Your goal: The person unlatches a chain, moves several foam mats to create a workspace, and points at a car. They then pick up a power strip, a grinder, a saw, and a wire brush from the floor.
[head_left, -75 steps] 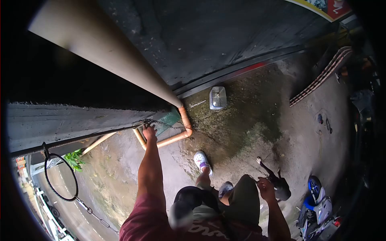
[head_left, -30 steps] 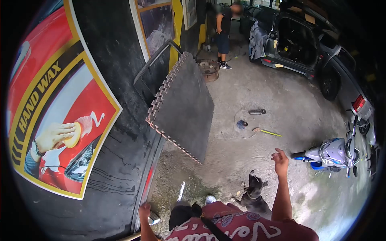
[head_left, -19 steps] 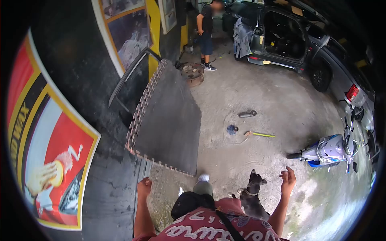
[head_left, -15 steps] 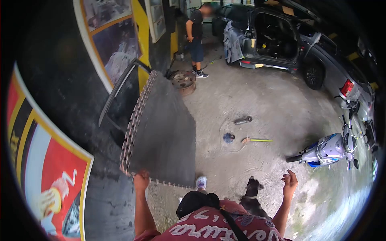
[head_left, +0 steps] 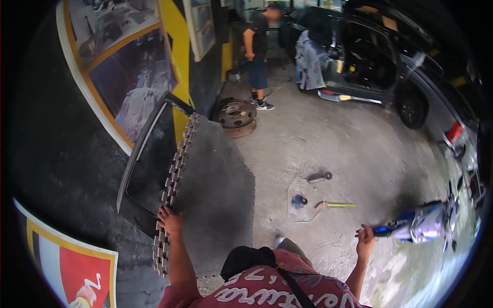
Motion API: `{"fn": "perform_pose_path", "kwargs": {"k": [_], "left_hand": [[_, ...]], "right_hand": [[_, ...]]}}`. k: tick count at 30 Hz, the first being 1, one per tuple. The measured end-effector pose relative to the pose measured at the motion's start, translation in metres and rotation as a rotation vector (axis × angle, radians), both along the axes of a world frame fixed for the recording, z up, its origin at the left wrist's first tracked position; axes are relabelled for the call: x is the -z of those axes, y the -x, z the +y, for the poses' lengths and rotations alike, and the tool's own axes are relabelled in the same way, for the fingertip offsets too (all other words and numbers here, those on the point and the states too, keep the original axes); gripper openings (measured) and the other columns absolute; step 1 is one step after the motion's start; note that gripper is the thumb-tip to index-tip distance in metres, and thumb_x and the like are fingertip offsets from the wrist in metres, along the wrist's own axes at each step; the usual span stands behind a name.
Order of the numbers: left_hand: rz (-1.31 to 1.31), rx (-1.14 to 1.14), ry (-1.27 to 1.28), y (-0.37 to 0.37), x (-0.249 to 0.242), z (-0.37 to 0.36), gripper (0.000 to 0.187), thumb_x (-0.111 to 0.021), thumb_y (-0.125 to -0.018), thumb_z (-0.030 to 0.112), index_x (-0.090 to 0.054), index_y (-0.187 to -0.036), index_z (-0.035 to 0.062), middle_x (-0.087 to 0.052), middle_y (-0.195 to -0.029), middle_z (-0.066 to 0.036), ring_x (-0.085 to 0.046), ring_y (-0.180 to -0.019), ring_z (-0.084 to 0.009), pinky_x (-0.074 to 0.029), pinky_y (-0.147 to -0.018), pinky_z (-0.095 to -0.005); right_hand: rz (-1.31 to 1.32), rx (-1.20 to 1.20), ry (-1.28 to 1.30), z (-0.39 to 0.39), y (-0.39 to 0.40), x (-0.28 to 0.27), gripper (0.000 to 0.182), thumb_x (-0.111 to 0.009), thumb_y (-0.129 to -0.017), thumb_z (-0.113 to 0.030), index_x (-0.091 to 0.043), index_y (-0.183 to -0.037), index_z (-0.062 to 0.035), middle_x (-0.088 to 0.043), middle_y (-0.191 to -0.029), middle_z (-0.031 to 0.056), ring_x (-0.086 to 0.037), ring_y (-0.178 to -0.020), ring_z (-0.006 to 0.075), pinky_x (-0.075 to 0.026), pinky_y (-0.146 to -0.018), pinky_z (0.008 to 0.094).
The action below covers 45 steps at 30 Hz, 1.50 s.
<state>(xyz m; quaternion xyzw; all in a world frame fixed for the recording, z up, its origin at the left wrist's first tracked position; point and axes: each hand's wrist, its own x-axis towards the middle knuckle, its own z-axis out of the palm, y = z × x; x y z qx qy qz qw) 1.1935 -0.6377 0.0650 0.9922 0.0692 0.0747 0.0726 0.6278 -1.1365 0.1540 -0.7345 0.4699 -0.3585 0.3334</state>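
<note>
Against the dark wall (head_left: 61,169) leaned a glazed frame (head_left: 149,164), and in front of it a stack of grey foam mats (head_left: 215,185) with jigsaw edges stood upright, probably propped there to keep the floor free. The left hand (head_left: 168,222) gripped the stack's toothed near edge, fingers curled over it. Farther back, a bare wheel rim (head_left: 236,115) lay flat near another person (head_left: 258,61). On the concrete floor (head_left: 334,138) were a few tools (head_left: 319,177). The right hand (head_left: 365,237) hung loosely curled, holding nothing, near a parked scooter (head_left: 426,228). No containers showed.
</note>
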Motion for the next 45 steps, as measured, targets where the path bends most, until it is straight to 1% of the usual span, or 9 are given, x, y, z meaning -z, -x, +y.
{"fn": "perform_pose_path", "kwargs": {"k": [10, 16, 20, 21, 28, 32, 33, 38, 45], "left_hand": [[-0.175, -0.189, -0.194, 0.026, 0.027, -0.051, 0.081, -0.063, -0.088, 0.025, -0.031, -0.159, 0.0027, -0.021, -0.169, -0.02, -0.02, -0.155, -0.0429, -0.021, -0.123, -0.0584], [0.134, -0.342, 0.01, 0.046, -0.033, -0.099, 0.058, -0.081, -0.076, 0.028, -0.06, -0.128, 0.0122, -0.064, -0.125, -0.013, -0.061, -0.12, -0.0354, -0.051, -0.098, -0.0523], [0.325, -0.203, 0.093, 0.098, -0.076, -0.148, 0.05, -0.086, -0.075, 0.038, -0.072, -0.12, 0.0195, -0.076, -0.103, -0.011, -0.074, -0.099, -0.0305, -0.059, -0.084, -0.0452], [0.255, -0.234, 0.119, 0.117, -0.073, -0.164, 0.045, -0.085, -0.076, 0.038, -0.075, -0.117, 0.0218, -0.076, -0.104, -0.011, -0.074, -0.099, -0.0304, -0.06, -0.082, -0.0442], [0.329, -0.388, 0.211, 0.255, -0.094, -0.251, 0.027, -0.078, -0.076, 0.028, -0.078, -0.101, 0.0172, -0.075, -0.086, -0.016, -0.075, -0.087, -0.0359, -0.061, -0.078, -0.0478], [0.162, -0.473, 0.265, 0.316, -0.104, -0.276, 0.02, -0.076, -0.078, 0.024, -0.077, -0.095, 0.0153, -0.073, -0.079, -0.013, -0.074, -0.078, -0.0341, -0.058, -0.068, -0.049], [0.203, -0.523, 0.255, 0.332, -0.111, -0.284, 0.016, -0.073, -0.08, 0.023, -0.074, -0.095, 0.0167, -0.073, -0.08, -0.013, -0.073, -0.077, -0.0347, -0.058, -0.068, -0.0485], [0.273, -0.773, 0.267, 0.455, -0.14, -0.322, 0.017, -0.07, -0.08, 0.019, -0.073, -0.097, 0.02, -0.071, -0.077, -0.011, -0.072, -0.075, -0.0341, -0.056, -0.067, -0.0488], [0.188, -1.285, 0.296, 0.654, -0.17, -0.39, 0.035, -0.083, -0.072, 0.023, -0.077, -0.105, 0.0142, -0.076, -0.091, -0.013, -0.072, -0.088, -0.0357, -0.055, -0.079, -0.0473]], "right_hand": [[0.042, -0.728, -0.036, -0.172, -0.329, 0.038, 0.028, -0.066, -0.094, -0.009, -0.069, -0.118, 0.0047, -0.075, -0.086, 0.0138, -0.072, -0.077, 0.0173, -0.057, -0.071, 0.0315], [0.12, -1.235, 0.145, -0.19, -0.523, -0.025, 0.029, -0.07, -0.093, -0.01, -0.068, -0.121, -0.0003, -0.074, -0.087, 0.0146, -0.072, -0.075, 0.0216, -0.057, -0.072, 0.0335], [0.236, -1.556, 0.323, -0.16, -0.607, -0.033, 0.052, -0.079, -0.083, -0.01, -0.062, -0.132, -0.004, -0.073, -0.107, 0.0174, -0.072, -0.097, 0.0323, -0.056, -0.086, 0.041], [0.259, -1.614, 0.481, -0.162, -0.632, -0.008, 0.081, -0.086, -0.074, -0.012, -0.051, -0.147, -0.0075, -0.061, -0.137, 0.0219, -0.058, -0.128, 0.0394, -0.047, -0.105, 0.0459], [0.439, -1.839, 1.019, -0.061, -0.698, -0.039, 0.14, -0.098, -0.048, -0.023, -0.02, -0.165, -0.013, -0.009, -0.172, 0.0198, -0.009, -0.158, 0.0436, -0.02, -0.123, 0.0626], [0.423, -2.287, 0.963, -0.025, -0.699, -0.051, 0.094, -0.097, -0.049, -0.025, -0.063, -0.135, -0.0069, -0.061, -0.138, 0.0163, -0.05, -0.134, 0.0397, -0.036, -0.112, 0.0569], [0.271, -2.402, 0.934, -0.016, -0.705, -0.039, 0.053, -0.096, -0.054, -0.026, -0.076, -0.099, -0.0068, -0.072, -0.099, 0.0107, -0.066, -0.101, 0.0367, -0.049, -0.093, 0.0487], [0.354, -2.677, 0.885, 0.067, -0.62, -0.04, 0.034, -0.091, -0.064, -0.034, -0.076, -0.084, -0.0106, -0.069, -0.084, 0.009, -0.068, -0.081, 0.0327, -0.052, -0.069, 0.0436], [-0.115, -3.11, 0.968, 0.194, -0.432, -0.021, 0.045, -0.077, -0.078, -0.057, -0.073, -0.082, -0.0115, -0.07, -0.085, 0.009, -0.07, -0.087, 0.0334, -0.054, -0.073, 0.0475]]}}
